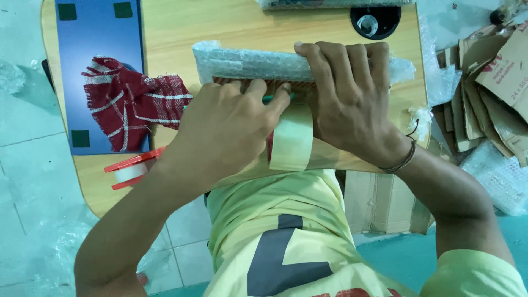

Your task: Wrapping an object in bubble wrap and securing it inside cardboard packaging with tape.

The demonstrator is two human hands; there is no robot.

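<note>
Parcel [247, 63] (bubble-wrapped) under right hand [352, 104]; left hand [231, 129] just below, touching.

Bright, even light, prob. from overhead; shadows soft & faint under the hands [286, 118]; mild glare on the bubble wrap [247, 60] & tape roll [291, 137]; centre sharp; slight wide-angle bending at edges; desk [176, 33] evenly lit.

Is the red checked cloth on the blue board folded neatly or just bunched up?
Bunched up. The red checked cloth lies crumpled, frayed edges showing, half on the blue board, untouched by either hand.
</note>
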